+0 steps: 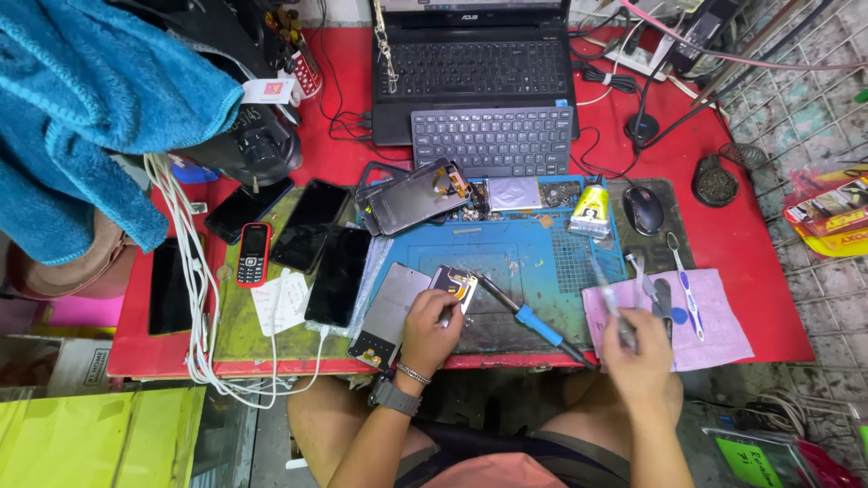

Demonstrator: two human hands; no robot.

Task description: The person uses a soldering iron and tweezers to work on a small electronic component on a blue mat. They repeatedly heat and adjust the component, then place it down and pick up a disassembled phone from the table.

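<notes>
Pinching a small phone part in left hand at lower centre; right hand fingers clamping blurred tweezers, risking a slip near the soldering iron.

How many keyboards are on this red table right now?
2. The laptop's built-in keyboard is at the top centre of the red table. A separate small dark keyboard lies just in front of the laptop, above the blue work mat. None appear hidden.

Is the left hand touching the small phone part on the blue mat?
Touching: the head view shows the left hand with fingers wrapped around the small phone part on the blue mat.
</notes>
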